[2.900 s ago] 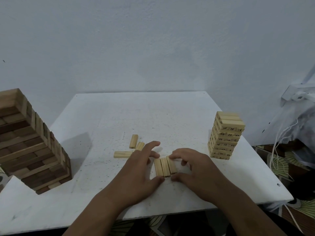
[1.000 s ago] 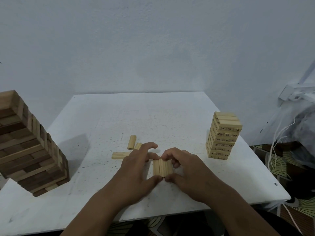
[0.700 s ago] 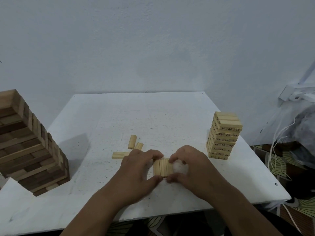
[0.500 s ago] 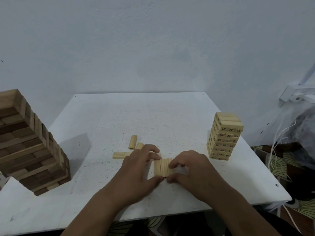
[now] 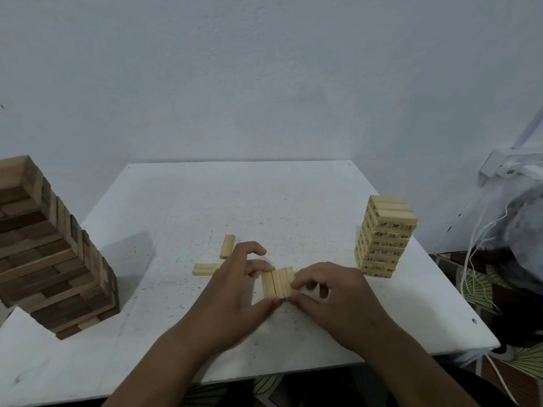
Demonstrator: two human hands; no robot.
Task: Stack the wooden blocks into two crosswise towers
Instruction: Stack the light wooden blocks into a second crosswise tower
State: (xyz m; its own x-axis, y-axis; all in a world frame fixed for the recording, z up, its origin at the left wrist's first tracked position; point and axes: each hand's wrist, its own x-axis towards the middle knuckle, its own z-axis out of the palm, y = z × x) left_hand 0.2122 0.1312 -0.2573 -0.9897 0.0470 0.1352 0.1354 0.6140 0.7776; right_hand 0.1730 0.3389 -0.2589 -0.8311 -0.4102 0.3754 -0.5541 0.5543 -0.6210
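- A tall crosswise tower of dark brown wooden blocks (image 5: 50, 254) stands at the left edge of the white square table (image 5: 235, 201), its top leaning out of view.
- Two loose pale wooden blocks lie left of centre: one pale block pointing away (image 5: 227, 246) and one pale block lying sideways (image 5: 205, 269), its right end hidden behind the left hand.
- The row of three pale wooden blocks (image 5: 277, 282) lies flat at the near middle, sides touching, long sides pointing away (the right one partly covered by fingers).
- The left hand (image 5: 235, 289) holds the row's left side, thumb at its near end, fingers curled at its far corner.
- The right hand (image 5: 332, 292) pinches the row's right side, thumb near, fingers curled.
- A short crosswise tower of pale numbered blocks (image 5: 383, 239) stands upright near the right edge, apart from both hands.
- White cords and grey cloth (image 5: 499, 230) hang beyond the table's right side.
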